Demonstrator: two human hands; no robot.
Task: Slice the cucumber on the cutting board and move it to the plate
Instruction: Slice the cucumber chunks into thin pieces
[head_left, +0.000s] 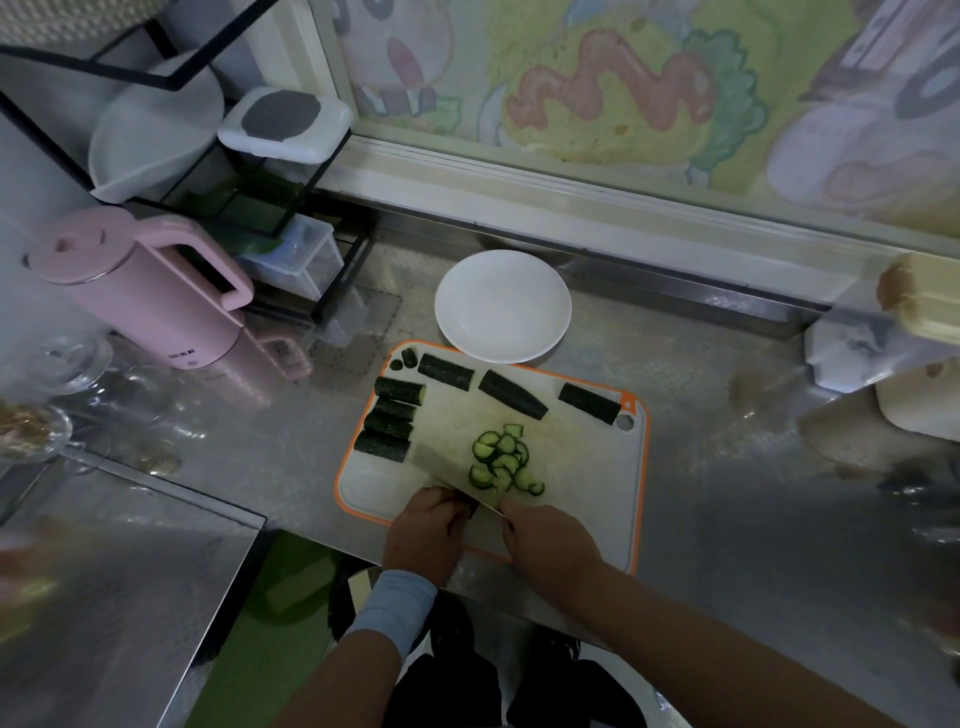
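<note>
Left hand (423, 538) grips the cleaver (451, 470) beside cucumber slices (501, 461) on the cutting board (589, 493); right hand (553, 538) grasp indeterminable.

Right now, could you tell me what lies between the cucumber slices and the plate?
In the head view, one cucumber chunk lies on the board between them; the rest of that stretch is bare board.
</note>
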